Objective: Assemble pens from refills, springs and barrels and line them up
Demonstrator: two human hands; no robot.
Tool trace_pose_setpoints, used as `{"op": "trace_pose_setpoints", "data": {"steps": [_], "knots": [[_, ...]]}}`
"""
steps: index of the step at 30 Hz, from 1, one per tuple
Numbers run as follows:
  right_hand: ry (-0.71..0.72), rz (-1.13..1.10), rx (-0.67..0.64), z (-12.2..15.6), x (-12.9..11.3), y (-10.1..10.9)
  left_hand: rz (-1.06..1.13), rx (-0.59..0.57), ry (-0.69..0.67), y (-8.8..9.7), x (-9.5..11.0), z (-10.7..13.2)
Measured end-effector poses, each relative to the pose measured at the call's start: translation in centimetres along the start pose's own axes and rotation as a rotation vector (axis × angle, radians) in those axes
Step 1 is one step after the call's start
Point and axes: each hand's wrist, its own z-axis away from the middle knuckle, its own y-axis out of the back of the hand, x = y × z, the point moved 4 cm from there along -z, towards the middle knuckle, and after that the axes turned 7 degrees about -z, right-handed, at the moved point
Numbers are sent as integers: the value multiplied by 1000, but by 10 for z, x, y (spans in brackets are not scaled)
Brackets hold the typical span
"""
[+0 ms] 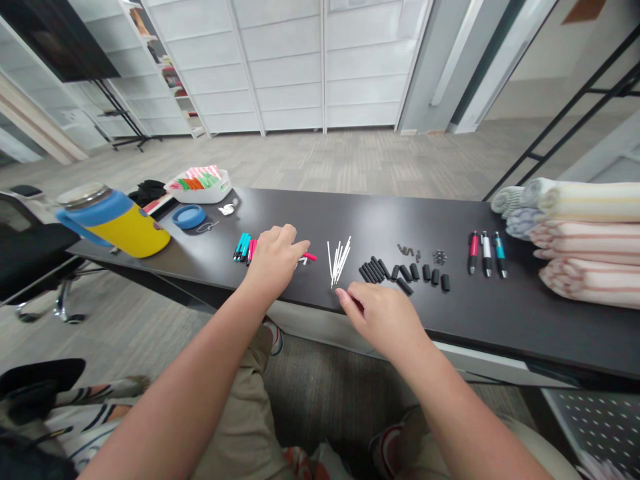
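Resting on the dark table (500, 313) with two hands: left hand (273, 260) lying knuckles-up over a pink pen barrel (310, 257), fingers curled down onto it, though whether actually gripping it cannot be told. Lying just left of that hand, a small bunch of barrels (243, 248) — about three teal and two pink, exact count hard to make out. Hovering at the near edge, right hand (383, 313), fingers loosely bent and narrow, holding nothing visible, fingertips pointing toward a fan of thin white refills (339, 261) — roughly ten, too fine to count surely. Spreading out beside those, black grip sleeves (400, 272), about a dozen, some bunched, some apart. Sitting behind them, two little clusters of tiny dark parts (423, 253), too small to number. Lying further right, three finished pens (486, 253) side by side — one pink, one white, one teal. Stacking at the far right, folded striped towels (585, 240), about five. Standing at the far left, one yellow jug with a blue lid (117, 223), one blue ring (189, 216), one white tray (200, 187) of coloured pieces.
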Motion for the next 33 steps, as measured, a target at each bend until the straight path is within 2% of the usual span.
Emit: {"op": "trace_pose_setpoints", "data": {"steps": [7, 12, 14, 17, 19, 24, 27, 29, 30, 33], "knots": [[-15, 41, -14, 0, 1, -1, -94, 245, -165, 15, 17, 1], [-15, 41, -26, 1, 1, -1, -35, 230, -205, 11, 24, -5], [-13, 38, -24, 1, 2, -2, 34, 208, -136, 5, 20, -9], [-6, 39, -18, 1, 4, -3, 268, 150, 75, -6, 6, -12], [-3, 40, -14, 0, 4, -3, 538, 106, 228, -14, -4, -10], [-11, 30, -12, -3, 3, -4, 1389, 30, 696, -28, -25, 4], [-13, 39, -11, -3, 4, -5, 1701, 79, 767, -27, -30, 7], [-13, 50, -10, -3, 4, -6, 1744, 119, 766, -26, -33, 7], [-14, 54, -9, -2, 5, -7, 1672, 120, 753, -26, -35, 8], [-12, 57, -9, -2, 5, -7, 1251, 19, 656, -23, -38, 10]]}}
